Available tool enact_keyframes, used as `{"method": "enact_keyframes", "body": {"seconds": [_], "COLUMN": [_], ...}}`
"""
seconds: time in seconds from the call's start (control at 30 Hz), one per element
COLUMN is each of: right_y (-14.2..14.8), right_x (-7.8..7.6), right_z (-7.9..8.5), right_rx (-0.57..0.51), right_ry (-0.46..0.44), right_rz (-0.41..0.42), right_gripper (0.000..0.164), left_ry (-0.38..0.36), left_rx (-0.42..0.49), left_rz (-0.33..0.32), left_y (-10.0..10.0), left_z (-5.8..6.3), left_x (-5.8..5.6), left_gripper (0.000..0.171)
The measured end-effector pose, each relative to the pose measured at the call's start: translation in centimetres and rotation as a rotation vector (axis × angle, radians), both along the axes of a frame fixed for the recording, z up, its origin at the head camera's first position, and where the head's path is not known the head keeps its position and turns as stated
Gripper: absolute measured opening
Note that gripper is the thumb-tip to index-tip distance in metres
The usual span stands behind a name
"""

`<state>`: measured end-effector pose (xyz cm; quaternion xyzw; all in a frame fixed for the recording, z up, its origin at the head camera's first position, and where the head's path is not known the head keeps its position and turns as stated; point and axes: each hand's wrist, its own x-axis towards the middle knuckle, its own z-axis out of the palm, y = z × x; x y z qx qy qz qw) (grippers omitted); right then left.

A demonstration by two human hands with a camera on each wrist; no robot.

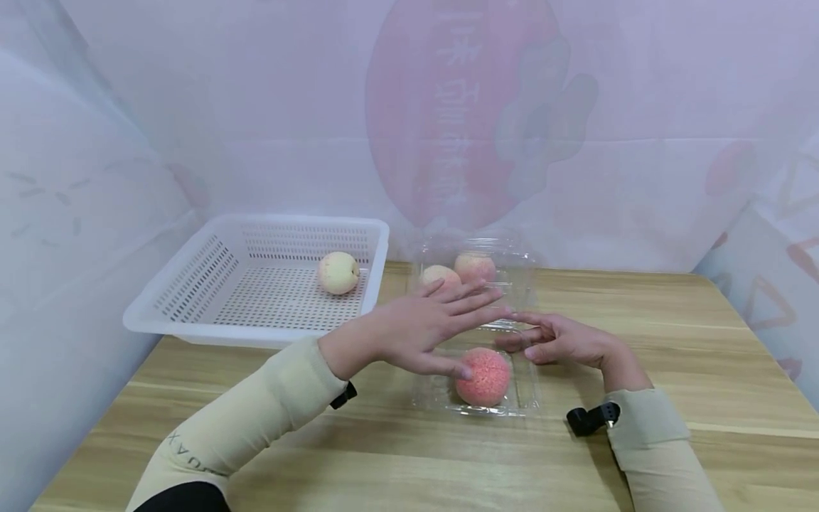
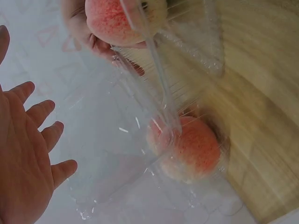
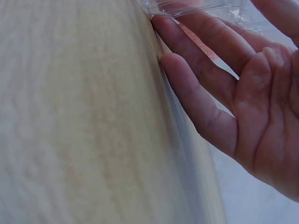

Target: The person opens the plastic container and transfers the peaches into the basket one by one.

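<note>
A clear plastic clamshell box (image 1: 526,398) lies unfolded on the table. Its near half holds a deep pink peach (image 1: 489,380); two paler peaches (image 1: 476,266) show in the far half, partly behind my left hand. That left hand (image 1: 435,327) is over the middle of the box, fingers straight and spread, its thumb overlapping the pink peach in the head view. In the left wrist view the fingers (image 2: 39,112) appear beside the clear plastic and hold nothing. My right hand (image 1: 569,340) rests by the box's right edge, fingers loosely extended, fingertips (image 3: 163,23) right at the plastic.
To the left of the box stands a white perforated plastic basket (image 1: 256,336) with one pale peach (image 1: 338,273) in it. The wooden table (image 1: 672,341) ends at the back against a white printed curtain (image 1: 288,107), which also hangs along both sides.
</note>
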<state>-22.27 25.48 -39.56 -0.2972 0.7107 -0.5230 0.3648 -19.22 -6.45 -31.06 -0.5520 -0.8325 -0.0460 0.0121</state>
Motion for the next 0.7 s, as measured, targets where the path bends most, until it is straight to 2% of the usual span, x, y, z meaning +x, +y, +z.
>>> {"method": "enact_keyframes", "body": {"seconds": [0.33, 0.53, 0.7], "right_y": [0.0, 0.1, 0.1], "right_x": [-0.1, -0.2, -0.3], "right_z": [-0.1, -0.2, -0.3], "right_rx": [-0.008, -0.043, -0.043], "right_ry": [0.006, 0.007, 0.034], "right_rz": [-0.014, -0.005, 0.010], "right_gripper": [0.073, 0.076, 0.076], "left_ry": [-0.114, -0.112, -0.137], "left_rx": [-0.067, -0.103, -0.116], "left_rz": [-0.050, -0.063, -0.077], "left_y": [1.5, 2.0, 2.2], "left_z": [-2.4, -3.6, -4.3], "left_x": [-0.2, -0.2, -0.4], "left_gripper": [0.085, 0.085, 0.083]}}
